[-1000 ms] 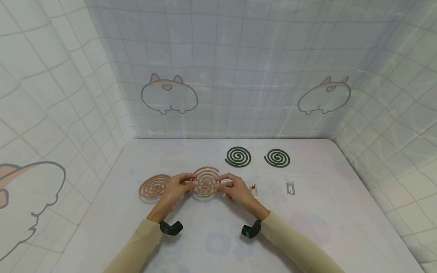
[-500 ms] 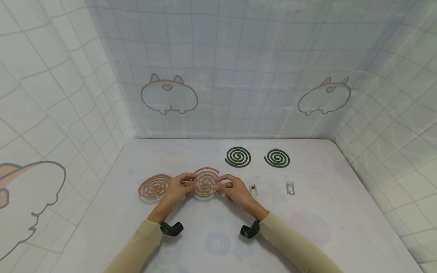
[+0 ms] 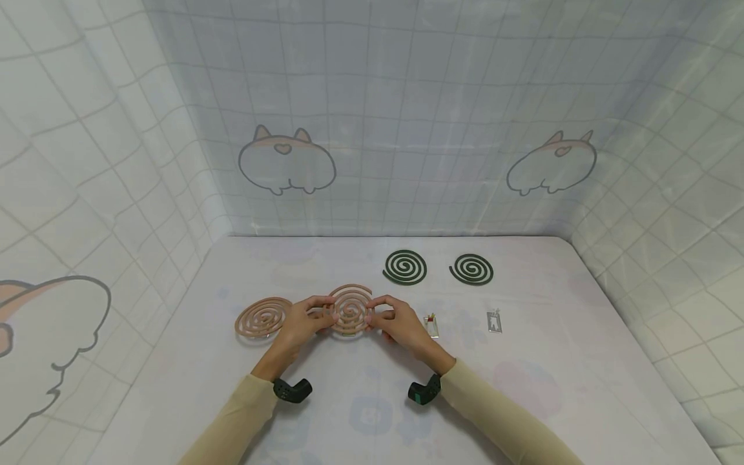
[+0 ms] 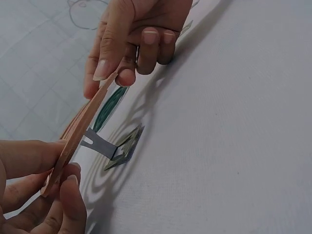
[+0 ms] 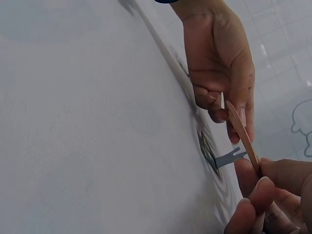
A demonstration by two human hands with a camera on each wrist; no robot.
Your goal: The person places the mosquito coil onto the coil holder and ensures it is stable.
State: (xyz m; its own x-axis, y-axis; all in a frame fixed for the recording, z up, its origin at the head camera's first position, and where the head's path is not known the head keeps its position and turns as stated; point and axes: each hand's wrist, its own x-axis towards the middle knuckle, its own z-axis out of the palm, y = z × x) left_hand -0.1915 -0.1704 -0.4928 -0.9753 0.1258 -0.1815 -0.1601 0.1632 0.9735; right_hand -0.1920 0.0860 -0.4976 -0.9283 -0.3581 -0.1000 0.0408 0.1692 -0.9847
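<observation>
A brown mosquito coil (image 3: 351, 312) is held level above the table between both hands. My left hand (image 3: 300, 324) pinches its left edge between thumb and fingers. On the opposite edge, my right hand (image 3: 405, 326) pinches it the same way. Below the coil, a small metal coil stand (image 4: 101, 146) rises from the table, its forked tip close to the coil's underside. In the right wrist view the stand's fork (image 5: 229, 158) also comes close to the coil (image 5: 243, 134); whether they touch, I cannot tell.
Another brown coil (image 3: 263, 318) sits slightly raised and tilted, left of my left hand. Two green coils (image 3: 405, 267) lie flat toward the back. Two flat metal stands (image 3: 494, 321) lie to the right, one close to my right hand. Patterned cloth walls enclose the table.
Both hands keep their pinch on the brown coil and stay nearly in place. The coil shifts only slightly, and less of the stand's base shows at its near edge.
</observation>
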